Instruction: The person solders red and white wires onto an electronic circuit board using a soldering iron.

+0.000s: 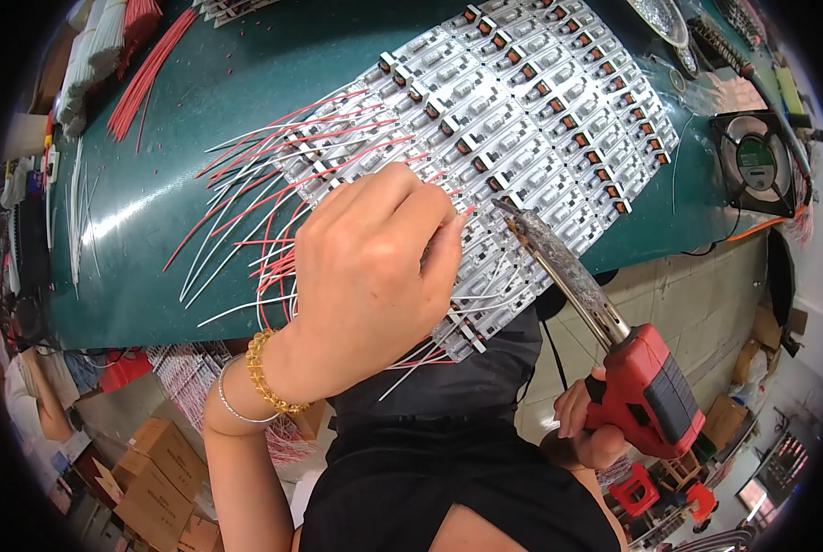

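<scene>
Left hand (375, 276): fingers pinched on a thin wire end, pressed on the panel of small circuit boards (522, 101), near its lower edge.
Right hand (595, 428): clenched around the red soldering gun (646, 391); its tip (508, 210) is just beside the left fingertips (453, 225).
Risk: the hot tip may burn the fingertips, or melt nearby wire insulation (246, 184).
Containers: cardboard boxes (159, 474) below the panel; contents not visible.

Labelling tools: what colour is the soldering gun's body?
Red with a grey panel, soldering gun in the right hand; head view.
</scene>
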`<action>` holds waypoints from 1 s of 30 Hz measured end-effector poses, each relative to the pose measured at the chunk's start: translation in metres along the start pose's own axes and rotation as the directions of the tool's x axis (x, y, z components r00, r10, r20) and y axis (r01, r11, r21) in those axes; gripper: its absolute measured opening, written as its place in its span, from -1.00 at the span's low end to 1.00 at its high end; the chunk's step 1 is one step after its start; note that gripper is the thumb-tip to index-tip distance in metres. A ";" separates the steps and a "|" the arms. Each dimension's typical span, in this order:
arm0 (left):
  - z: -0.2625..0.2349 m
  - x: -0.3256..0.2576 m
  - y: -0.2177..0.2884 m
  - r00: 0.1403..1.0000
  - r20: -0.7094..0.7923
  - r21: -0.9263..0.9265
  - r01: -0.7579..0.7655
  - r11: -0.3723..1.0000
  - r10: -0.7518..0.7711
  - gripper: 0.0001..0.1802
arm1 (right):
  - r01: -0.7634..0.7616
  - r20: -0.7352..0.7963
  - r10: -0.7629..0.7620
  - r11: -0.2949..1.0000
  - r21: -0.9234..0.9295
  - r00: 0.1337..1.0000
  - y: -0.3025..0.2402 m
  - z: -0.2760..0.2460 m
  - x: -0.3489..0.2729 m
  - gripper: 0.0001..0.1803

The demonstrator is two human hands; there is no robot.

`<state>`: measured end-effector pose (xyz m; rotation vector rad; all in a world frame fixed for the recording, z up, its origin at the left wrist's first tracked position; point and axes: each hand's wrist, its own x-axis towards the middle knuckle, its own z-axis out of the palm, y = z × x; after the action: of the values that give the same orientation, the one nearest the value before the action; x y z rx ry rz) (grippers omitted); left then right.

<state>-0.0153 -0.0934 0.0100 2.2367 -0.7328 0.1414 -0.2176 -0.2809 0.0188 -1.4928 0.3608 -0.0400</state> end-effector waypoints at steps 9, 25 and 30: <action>0.001 -0.002 0.001 1.000 -0.021 -0.027 0.013 1.000 -0.014 -0.90 | 0.067 -0.030 -0.067 0.998 -0.002 0.997 0.005 0.000 -0.002 0.03; 0.008 -0.009 0.007 0.999 -0.035 0.021 -0.022 1.000 0.023 -0.87 | -0.074 -0.046 0.072 0.997 -0.039 0.996 -0.002 -0.003 -0.010 -0.12; 0.009 -0.009 0.006 0.998 -0.042 0.035 -0.042 0.999 0.043 -0.86 | 0.001 -0.070 0.000 1.000 0.016 0.998 0.002 -0.001 -0.012 -0.12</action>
<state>-0.0276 -0.0990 0.0043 2.2442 -0.7602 0.2234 -0.2300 -0.2791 0.0197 -1.4783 0.4155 -0.0959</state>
